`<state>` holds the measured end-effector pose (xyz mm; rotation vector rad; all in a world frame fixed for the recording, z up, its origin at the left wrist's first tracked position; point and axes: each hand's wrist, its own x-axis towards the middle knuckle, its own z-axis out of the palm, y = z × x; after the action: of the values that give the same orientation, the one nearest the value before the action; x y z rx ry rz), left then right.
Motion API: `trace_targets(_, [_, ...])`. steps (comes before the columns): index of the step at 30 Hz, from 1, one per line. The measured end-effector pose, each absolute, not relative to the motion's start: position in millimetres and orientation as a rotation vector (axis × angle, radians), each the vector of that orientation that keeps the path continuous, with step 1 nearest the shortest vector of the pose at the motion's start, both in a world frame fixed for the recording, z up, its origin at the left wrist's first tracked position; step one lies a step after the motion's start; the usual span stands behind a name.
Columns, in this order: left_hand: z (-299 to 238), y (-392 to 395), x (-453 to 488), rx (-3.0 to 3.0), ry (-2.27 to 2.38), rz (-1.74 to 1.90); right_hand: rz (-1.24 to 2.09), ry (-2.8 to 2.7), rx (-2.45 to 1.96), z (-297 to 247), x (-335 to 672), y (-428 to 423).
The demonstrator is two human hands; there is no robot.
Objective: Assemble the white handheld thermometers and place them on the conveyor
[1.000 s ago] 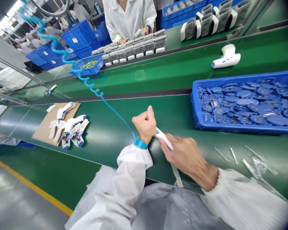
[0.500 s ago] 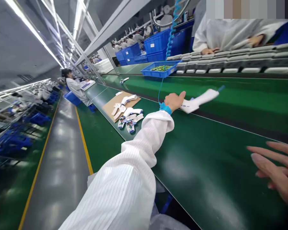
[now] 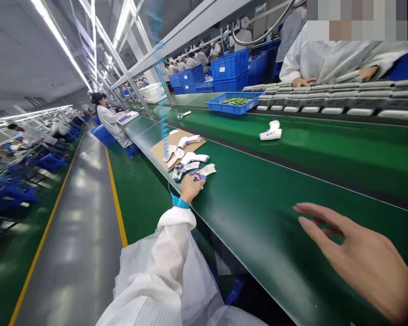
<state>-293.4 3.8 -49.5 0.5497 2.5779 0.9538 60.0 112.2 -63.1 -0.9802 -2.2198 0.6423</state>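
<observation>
White infrared thermometer (image 3: 270,130) now lying on far green belt, out of hand since moment ago, well apart from both hands. Right hand (image 3: 358,258) open, fingers spread, holding nothing, over near belt. Left hand (image 3: 191,189), blue wrist strap (image 3: 180,202), at near belt's edge, just beside opened thermometer parts (image 3: 185,172) with exposed circuit boards; fingers hidden, grip impossible to tell. Beyond: cardboard sheet (image 3: 163,154) bearing white housings (image 3: 188,141). Blue tray (image 3: 234,110) on far belt; co-worker (image 3: 326,63) behind grey casings (image 3: 356,102); grey aisle floor (image 3: 71,253) left.

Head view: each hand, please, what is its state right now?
Left hand: beside a white pistol-shaped housing; cannot tell if holding.
Right hand: open, empty.
</observation>
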Motion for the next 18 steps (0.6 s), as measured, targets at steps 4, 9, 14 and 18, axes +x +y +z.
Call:
trace_targets(4, [-50, 9, -209, 0.916, 2.056, 1.056, 0.646, -2.152, -1.102, -26, 71, 88])
trace_targets(9, [-50, 5, -100, 1.314, 1.427, 1.062, 0.682, -2.068, -1.207, -18, 120, 66])
trace_targets(14, [-50, 12, -41, 1.462, 1.281, 0.881, 0.580, -2.110, -1.246, -28, 161, 41])
trace_targets(18, [-50, 15, -10, 1.542, 1.232, 0.738, 0.233, -2.154, -1.232, -17, 181, 18])
